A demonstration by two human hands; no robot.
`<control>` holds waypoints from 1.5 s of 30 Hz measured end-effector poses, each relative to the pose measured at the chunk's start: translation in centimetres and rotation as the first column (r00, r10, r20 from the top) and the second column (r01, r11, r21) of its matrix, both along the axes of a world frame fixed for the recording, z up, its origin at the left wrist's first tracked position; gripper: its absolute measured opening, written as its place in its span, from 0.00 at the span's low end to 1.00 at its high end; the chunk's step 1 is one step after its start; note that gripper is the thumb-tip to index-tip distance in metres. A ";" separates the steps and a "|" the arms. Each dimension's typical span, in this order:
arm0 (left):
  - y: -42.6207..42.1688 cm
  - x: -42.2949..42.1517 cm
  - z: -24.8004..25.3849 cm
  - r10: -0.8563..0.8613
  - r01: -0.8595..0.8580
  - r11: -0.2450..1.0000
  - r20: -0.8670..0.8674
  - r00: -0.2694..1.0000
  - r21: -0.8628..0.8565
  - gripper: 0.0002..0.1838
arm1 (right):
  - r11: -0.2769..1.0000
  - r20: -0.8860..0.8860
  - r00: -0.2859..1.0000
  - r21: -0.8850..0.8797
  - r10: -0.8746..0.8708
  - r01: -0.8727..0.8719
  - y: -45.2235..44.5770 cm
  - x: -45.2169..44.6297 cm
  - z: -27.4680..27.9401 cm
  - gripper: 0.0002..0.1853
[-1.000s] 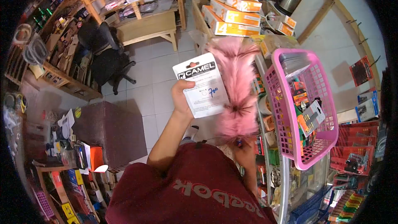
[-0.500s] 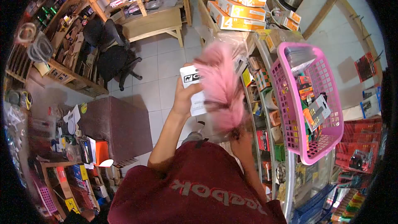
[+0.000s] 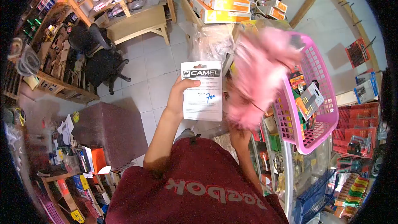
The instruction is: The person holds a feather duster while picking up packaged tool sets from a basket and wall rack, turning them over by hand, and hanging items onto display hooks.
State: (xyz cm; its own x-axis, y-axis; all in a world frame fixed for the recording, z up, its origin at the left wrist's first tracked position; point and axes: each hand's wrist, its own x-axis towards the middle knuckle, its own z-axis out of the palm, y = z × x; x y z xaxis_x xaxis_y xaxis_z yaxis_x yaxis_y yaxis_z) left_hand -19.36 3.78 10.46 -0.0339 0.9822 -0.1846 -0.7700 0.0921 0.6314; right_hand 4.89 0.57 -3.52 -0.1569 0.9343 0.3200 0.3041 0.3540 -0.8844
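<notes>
My left hand [image 3: 179, 93] grips a white CAMEL package [image 3: 203, 99] by its left side, thumb across the front. The printed face with a blue handwritten number is turned up toward me. A fluffy pink duster [image 3: 261, 74], blurred by motion, is right of the package and overlaps the left rim of the pink basket [image 3: 327, 95]. My right hand [image 3: 239, 130] is at the duster's lower end, mostly hidden behind the fluff and closed around that end. Inside the basket lies a carded pack [image 3: 311, 101] on other packaged goods.
Orange and white boxes [image 3: 226, 2] are stacked beyond the duster. A glass display case [image 3: 286, 170] stands under the basket. A black office chair [image 3: 105, 64] and a maroon cabinet [image 3: 105, 130] are at left. Red packs [image 3: 356, 141] hang at right.
The duster swept left over the package, then swung right toward the basket, leaving the package uncovered. My left hand still holds the package, now more upright. The camera view has shifted slightly.
</notes>
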 end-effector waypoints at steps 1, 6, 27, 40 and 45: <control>0.1 0.3 0.0 -0.032 0.032 0.999 0.029 0.999 0.019 0.23 | 0.992 -0.311 0.950 -0.115 0.013 -0.051 -0.3 0.6 -2.3 0.15; 1.1 -0.3 -1.2 -0.196 0.195 0.981 0.068 0.978 0.019 0.24 | 0.998 -0.009 0.999 0.053 0.032 -0.032 4.3 2.4 4.6 0.16; 5.2 5.3 0.7 -0.496 0.499 0.866 -0.071 0.866 0.032 0.29 | 0.995 0.461 0.887 0.098 -0.025 -0.023 2.1 10.6 5.3 0.10; 8.2 8.0 1.6 -0.772 0.753 0.633 0.075 0.631 0.182 0.25 | 0.920 -0.042 0.922 0.060 -0.385 0.387 0.3 12.4 0.1 0.22; 8.7 9.2 0.9 -0.563 0.559 0.827 0.092 0.822 0.062 0.29 | 0.978 0.375 0.926 0.204 -0.034 -0.047 -1.3 11.3 2.8 0.06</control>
